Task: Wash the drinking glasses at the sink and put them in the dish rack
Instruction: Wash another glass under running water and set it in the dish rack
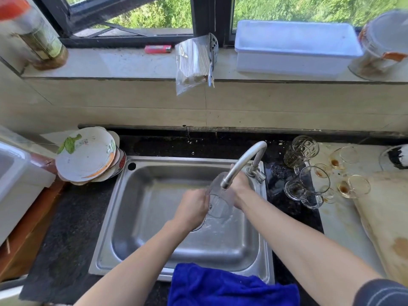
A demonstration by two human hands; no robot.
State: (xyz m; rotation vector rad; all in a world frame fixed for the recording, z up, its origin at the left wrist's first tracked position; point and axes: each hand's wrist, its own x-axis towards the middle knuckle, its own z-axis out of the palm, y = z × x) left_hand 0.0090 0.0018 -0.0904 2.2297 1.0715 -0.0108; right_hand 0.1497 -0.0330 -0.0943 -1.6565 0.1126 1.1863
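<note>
Mia: Where is the glass?

Tom: The glass (pixel 218 202) is over the middle of the sink (pixel 143 217). It is right under the tip of the tap (pixel 242 160), and it is tipped on its side.

Mia: Who holds it?

Tom: Both hands do. The left hand (pixel 192 208) is on the near end, with its fingers curled tight on the glass. The right hand (pixel 240 188) is on the far end, and its fingers wrap round the glass too. The tap hides some of them.

Mia: Is the sink wet?

Tom: Yes. The sink floor just under the glass is wet and splashy.

Mia: Are there more to wash?

Tom: The dirty glasses (pixel 302 151) stand close together on the counter (pixel 61 228), just right of the sink. Some have brown bits at the bottom, and some have handles.

Mia: What is right of those?

Tom: A pale board (pixel 388 217) with brown stains.

Mia: And close to us?

Tom: A blue cloth (pixel 220 288) hangs over the near edge of the sink, between the two arms.

Mia: What is on the left?

Tom: A tilted stack of bowls (pixel 86 153), just beside the sink's far left corner.

Mia: What is far away?

Tom: The sill (pixel 110 62) under the window. A white tub (pixel 295 47) sits on its right part. A clear bag (pixel 194 60) of sticks is in the middle and hangs over the edge. A pink lighter (pixel 157 49) lies just left of the bag. A jar (pixel 37 36) stands at the far left.
</note>
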